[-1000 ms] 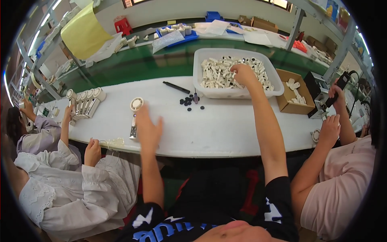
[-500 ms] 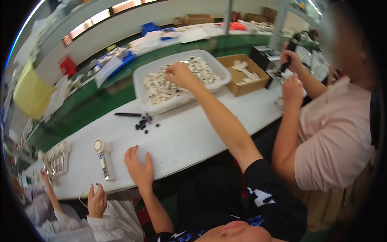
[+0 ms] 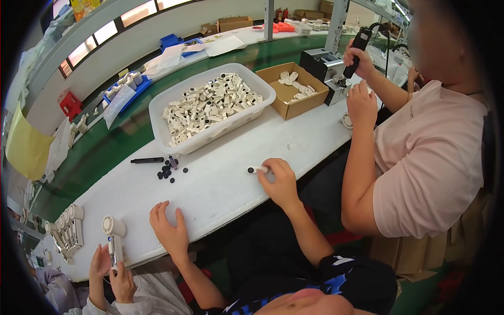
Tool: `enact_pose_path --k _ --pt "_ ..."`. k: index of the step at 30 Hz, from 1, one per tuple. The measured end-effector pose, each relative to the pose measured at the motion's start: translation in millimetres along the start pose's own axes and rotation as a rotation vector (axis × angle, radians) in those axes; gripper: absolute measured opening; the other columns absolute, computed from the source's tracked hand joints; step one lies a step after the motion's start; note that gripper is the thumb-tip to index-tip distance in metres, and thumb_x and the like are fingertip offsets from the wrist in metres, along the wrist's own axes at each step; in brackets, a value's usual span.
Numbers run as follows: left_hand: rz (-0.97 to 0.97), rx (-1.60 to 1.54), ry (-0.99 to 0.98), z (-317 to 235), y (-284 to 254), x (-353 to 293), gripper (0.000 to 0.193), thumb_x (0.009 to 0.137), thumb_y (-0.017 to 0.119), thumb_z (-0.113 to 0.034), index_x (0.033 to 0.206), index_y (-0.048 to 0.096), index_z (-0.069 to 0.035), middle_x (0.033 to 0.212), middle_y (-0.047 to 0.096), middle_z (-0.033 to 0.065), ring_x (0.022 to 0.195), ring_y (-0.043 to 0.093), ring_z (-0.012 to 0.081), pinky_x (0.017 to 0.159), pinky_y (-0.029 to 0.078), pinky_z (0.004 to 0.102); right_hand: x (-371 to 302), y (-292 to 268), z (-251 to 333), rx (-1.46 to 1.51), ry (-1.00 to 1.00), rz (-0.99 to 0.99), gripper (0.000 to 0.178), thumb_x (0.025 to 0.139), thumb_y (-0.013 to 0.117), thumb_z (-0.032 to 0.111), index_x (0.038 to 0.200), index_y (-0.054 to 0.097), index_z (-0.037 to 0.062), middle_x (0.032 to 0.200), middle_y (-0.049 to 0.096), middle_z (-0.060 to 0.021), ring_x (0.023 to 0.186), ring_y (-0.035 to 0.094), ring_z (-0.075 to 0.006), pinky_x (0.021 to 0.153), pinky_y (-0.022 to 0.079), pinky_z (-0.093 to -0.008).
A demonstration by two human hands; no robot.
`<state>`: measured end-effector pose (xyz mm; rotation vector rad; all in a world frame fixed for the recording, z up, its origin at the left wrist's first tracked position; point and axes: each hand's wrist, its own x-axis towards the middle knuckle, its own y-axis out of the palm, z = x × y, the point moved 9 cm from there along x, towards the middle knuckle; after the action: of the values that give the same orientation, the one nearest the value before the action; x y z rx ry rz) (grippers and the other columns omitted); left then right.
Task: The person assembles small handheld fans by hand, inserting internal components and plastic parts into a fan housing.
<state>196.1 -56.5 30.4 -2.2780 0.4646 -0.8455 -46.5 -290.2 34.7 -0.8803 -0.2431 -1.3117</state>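
My right hand [image 3: 282, 185] is over the white worktable, its fingers pinching a small white plastic part [image 3: 260, 169] with a round black end. My left hand [image 3: 170, 229] hovers at the table's near edge, fingers spread and nothing in them. Between the hands and the back of the table lie several small black round caps [image 3: 166, 172] and a black pen-like tool [image 3: 147, 160]. Behind them stands a white plastic tub [image 3: 210, 137] heaped with small white parts [image 3: 212, 107] like the one I hold.
A cardboard box [image 3: 294, 109] with white pieces stands right of the tub. At right a co-worker grips a black electric screwdriver [image 3: 359, 50] beside a black machine [image 3: 320, 65]. At left another person handles a white handheld fan [image 3: 114, 233], near a row of similar fans [image 3: 65, 228].
My right hand has come out of the tub toward me with a small white part. The co-worker at left has taken hold of the handheld fan.
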Motion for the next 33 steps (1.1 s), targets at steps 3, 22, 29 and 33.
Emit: enact_pose_path --k 3,22,29,33 --pt "-0.056 -0.029 0.036 -5.3 -6.8 -0.7 0.033 0.080 0.061 -0.003 0.113 0.059 -0.001 0.120 0.056 0.0176 0.118 0.050 0.0348 0.101 0.040 0.0426 -1.3 2.0 19.7 -0.120 -0.146 -0.032 0.019 0.076 0.075 0.008 0.091 0.064 0.0017 0.092 0.066 -0.0101 0.083 0.062 -0.0270 0.071 0.051 -0.0362" --pt "-0.063 -0.425 0.054 7.6 -12.1 -11.0 0.020 0.051 0.030 0.008 0.064 0.021 -0.005 0.061 0.017 -0.0003 0.061 0.017 0.0088 0.053 0.009 0.0319 -4.9 1.7 15.4 -0.116 -0.135 -0.054 0.017 0.073 0.076 0.007 0.085 0.063 0.0047 0.088 0.066 -0.0082 0.080 0.060 -0.0278 0.068 0.050 -0.0361" --pt "-0.041 -0.430 0.039 7.9 -10.4 -10.8 0.020 0.051 0.029 0.007 0.064 0.021 -0.005 0.062 0.016 -0.0007 0.061 0.017 0.0085 0.054 0.009 0.0320 -3.4 0.3 17.1 -0.123 -0.153 -0.061 0.017 0.073 0.076 0.007 0.084 0.064 0.0055 0.086 0.065 -0.0073 0.080 0.061 -0.0273 0.067 0.050 -0.0357" --pt "0.067 -0.418 0.007 9.8 -4.1 -8.6 0.020 0.051 0.029 0.007 0.064 0.021 -0.005 0.063 0.016 -0.0012 0.062 0.017 0.0082 0.054 0.009 0.0318 -3.6 0.6 16.3 -0.120 -0.147 -0.062 0.016 0.073 0.075 0.008 0.084 0.064 0.0058 0.086 0.066 -0.0071 0.080 0.061 -0.0273 0.067 0.050 -0.0357"
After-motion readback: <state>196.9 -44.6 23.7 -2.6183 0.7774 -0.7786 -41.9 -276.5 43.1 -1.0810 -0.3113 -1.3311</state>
